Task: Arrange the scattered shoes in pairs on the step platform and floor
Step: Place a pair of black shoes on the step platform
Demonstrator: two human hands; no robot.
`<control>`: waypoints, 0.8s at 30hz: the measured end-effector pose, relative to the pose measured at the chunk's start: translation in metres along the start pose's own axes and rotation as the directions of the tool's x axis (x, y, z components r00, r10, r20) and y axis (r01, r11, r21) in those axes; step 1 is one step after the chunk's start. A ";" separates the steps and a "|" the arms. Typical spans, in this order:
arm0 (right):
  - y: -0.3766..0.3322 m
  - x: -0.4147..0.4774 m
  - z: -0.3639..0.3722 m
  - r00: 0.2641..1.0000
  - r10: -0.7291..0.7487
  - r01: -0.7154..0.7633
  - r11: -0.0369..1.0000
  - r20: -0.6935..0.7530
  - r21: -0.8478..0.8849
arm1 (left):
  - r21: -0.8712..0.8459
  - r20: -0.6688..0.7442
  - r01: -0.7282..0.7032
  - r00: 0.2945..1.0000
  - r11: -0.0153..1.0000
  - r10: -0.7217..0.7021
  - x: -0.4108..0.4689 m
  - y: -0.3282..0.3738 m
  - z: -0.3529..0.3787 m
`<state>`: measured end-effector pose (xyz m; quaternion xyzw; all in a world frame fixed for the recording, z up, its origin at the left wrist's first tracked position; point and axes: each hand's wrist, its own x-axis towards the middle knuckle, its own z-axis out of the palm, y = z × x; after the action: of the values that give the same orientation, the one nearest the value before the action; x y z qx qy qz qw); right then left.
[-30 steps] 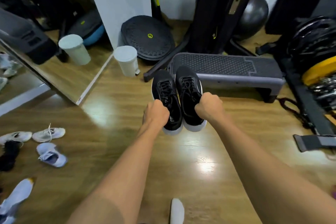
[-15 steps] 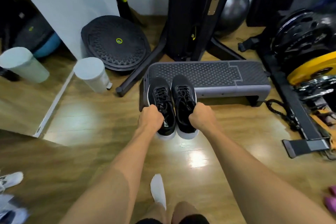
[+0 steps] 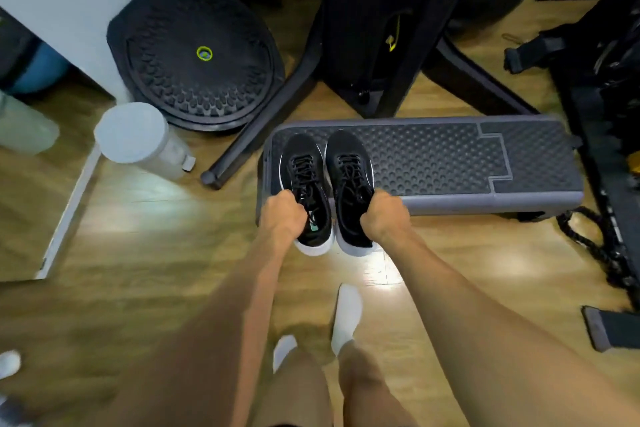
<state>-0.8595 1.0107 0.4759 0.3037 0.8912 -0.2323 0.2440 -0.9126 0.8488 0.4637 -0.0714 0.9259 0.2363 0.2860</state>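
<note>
Two black sneakers with white soles hang side by side, toes pointing away from me, over the left end of the grey step platform (image 3: 450, 163). My left hand (image 3: 282, 217) grips the left black sneaker (image 3: 303, 170) at its heel opening. My right hand (image 3: 384, 218) grips the right black sneaker (image 3: 349, 166) the same way. Their toes are above the platform's studded top while the heels stick out over the wooden floor. Whether the soles touch the platform I cannot tell.
A white pedal bin (image 3: 138, 137) stands left of the platform, a black balance disc (image 3: 197, 59) behind it. Black machine legs (image 3: 263, 125) and a frame rise behind the platform. Weights and a rope (image 3: 595, 243) crowd the right. A white shoe (image 3: 8, 362) shows at the lower left edge.
I have stepped closer and both hands have carried the black pair forward, from over the floor to above the platform's left end. The scattered white shoes have slid out of view.
</note>
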 end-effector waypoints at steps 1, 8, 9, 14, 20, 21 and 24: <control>-0.003 0.019 0.003 1.000 0.002 -0.002 1.000 0.012 -0.008 | -0.001 -0.001 0.018 1.000 1.000 -0.018 0.018 0.002 0.004; -0.034 0.137 0.030 0.998 0.017 -0.018 1.000 0.057 0.011 | 0.114 -0.014 0.020 1.000 0.993 -0.019 0.146 0.001 0.035; -0.037 0.153 0.035 0.998 0.023 -0.024 1.000 0.064 0.013 | 0.134 -0.011 0.012 1.000 0.991 -0.011 0.163 -0.001 0.040; -0.049 0.212 0.063 0.993 0.039 -0.036 0.999 0.114 -0.021 | 0.167 0.017 0.056 0.998 0.984 -0.060 0.222 -0.008 0.060; -0.055 0.237 0.091 0.982 0.088 -0.079 0.995 0.167 -0.061 | 0.184 0.101 0.068 0.991 0.981 -0.088 0.251 -0.018 0.070; -0.056 0.236 0.094 0.981 0.087 -0.077 0.995 0.173 -0.068 | 0.172 0.114 0.071 0.989 0.983 -0.091 0.251 -0.020 0.071; -0.056 0.231 0.101 0.975 0.111 -0.102 0.993 0.191 -0.055 | 0.183 0.177 0.081 0.978 0.980 -0.113 0.246 -0.026 0.076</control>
<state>-1.0269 1.0131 0.2799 0.3213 0.8507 -0.2271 0.3486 -1.0714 0.8633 0.2600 -0.0689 0.9076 0.1456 0.3877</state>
